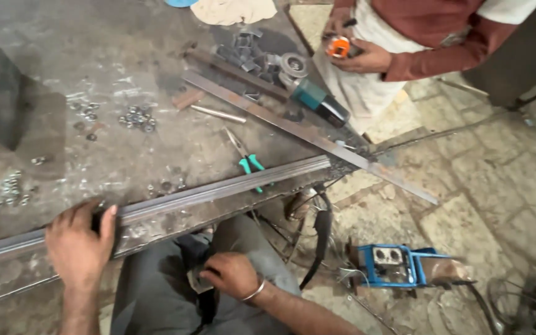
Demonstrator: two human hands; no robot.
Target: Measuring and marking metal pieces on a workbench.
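My left hand (80,243) grips a long grey steel section (218,189) that lies along the near edge of the metal workbench (94,68). My right hand (234,275) is down at my lap, closed on a dark object below the bench edge; a metal bangle is on its wrist. Pliers with green handles (249,164) lie just beyond the section. A flat steel bar (305,133) runs diagonally across the bench and sticks out past its edge.
An angle grinder with a teal body (308,93) and several small steel pieces lie at the far side, with nuts (138,118) scattered. A person in a red shirt (429,31) stands beyond, holding an orange object. A blue machine (392,265) and cables sit on the stone floor.
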